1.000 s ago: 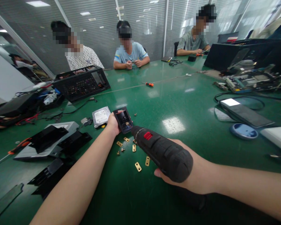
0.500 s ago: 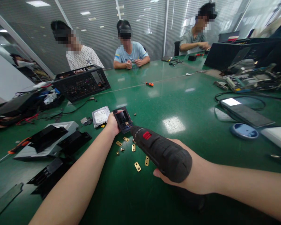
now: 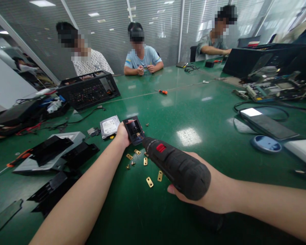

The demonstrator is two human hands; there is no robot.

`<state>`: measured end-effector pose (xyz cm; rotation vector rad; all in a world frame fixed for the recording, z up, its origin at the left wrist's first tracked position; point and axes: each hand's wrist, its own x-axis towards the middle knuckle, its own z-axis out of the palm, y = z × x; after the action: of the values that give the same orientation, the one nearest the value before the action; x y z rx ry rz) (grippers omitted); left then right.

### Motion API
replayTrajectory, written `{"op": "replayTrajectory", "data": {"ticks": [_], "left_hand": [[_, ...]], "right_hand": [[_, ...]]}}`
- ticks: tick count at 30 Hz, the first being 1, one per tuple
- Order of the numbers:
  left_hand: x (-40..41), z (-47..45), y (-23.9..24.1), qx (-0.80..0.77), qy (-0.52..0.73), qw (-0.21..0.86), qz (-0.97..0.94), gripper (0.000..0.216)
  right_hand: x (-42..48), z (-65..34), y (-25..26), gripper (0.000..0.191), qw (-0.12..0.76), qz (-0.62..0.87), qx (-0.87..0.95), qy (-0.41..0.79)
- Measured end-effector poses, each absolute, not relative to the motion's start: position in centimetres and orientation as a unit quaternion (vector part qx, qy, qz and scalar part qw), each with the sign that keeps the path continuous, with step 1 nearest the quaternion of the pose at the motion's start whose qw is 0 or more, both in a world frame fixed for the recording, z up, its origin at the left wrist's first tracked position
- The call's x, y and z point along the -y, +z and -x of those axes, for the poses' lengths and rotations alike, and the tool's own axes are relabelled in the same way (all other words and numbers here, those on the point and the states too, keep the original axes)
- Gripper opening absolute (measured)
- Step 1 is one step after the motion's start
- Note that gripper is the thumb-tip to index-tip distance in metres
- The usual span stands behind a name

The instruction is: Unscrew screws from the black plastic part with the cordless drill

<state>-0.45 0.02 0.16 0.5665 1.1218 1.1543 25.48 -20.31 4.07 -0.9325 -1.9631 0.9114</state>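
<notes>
My left hand (image 3: 122, 133) grips a small black plastic housing (image 3: 134, 130) and holds it upright just above the green table (image 3: 193, 112). Wrapped in my right hand (image 3: 214, 192) is a black electric screwdriver (image 3: 177, 166) with a red switch, its tip pointing into the housing. Several small brass plates and screws (image 3: 150, 181) lie on the table under the tool. A hard drive (image 3: 109, 126) lies just left of my left hand.
Black plastic panels and a grey cover (image 3: 53, 153) lie at the left. An open black computer case (image 3: 88, 89) stands behind them. A phone (image 3: 266, 124), a blue disc (image 3: 266, 143) and cables lie at the right. Three people sit across the table.
Both hands and the tool have hardly moved. The person at the far right has shifted their arms.
</notes>
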Motion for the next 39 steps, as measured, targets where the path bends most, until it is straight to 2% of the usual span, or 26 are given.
{"op": "replayTrajectory", "data": {"ticks": [8,15,19,23,31,39], "left_hand": [[0.1,0.4,0.3,-0.500,0.510,0.650,-0.260,0.024],[0.1,0.3,0.3,-0.503,0.510,0.648,-0.258,0.024],[0.1,0.2,0.4,-0.501,0.511,0.652,-0.249,0.022],[0.2,0.2,0.4,-0.500,0.513,0.651,-0.252,0.021],[0.1,0.4,0.3,-0.498,0.509,0.653,-0.258,0.020],[-0.1,0.7,0.0,-0.488,0.510,0.664,-0.247,0.021]], "right_hand": [[20.2,-24.7,5.6,0.024,0.391,0.325,0.736,0.446],[20.3,-25.3,4.4,0.033,0.378,0.366,0.761,0.380],[20.3,-25.1,4.9,0.025,0.381,0.341,0.751,0.418],[20.2,-24.7,5.5,0.027,0.385,0.325,0.733,0.457],[20.2,-25.2,4.8,0.030,0.367,0.365,0.763,0.387],[20.4,-25.4,4.4,0.034,0.363,0.363,0.765,0.389]]}}
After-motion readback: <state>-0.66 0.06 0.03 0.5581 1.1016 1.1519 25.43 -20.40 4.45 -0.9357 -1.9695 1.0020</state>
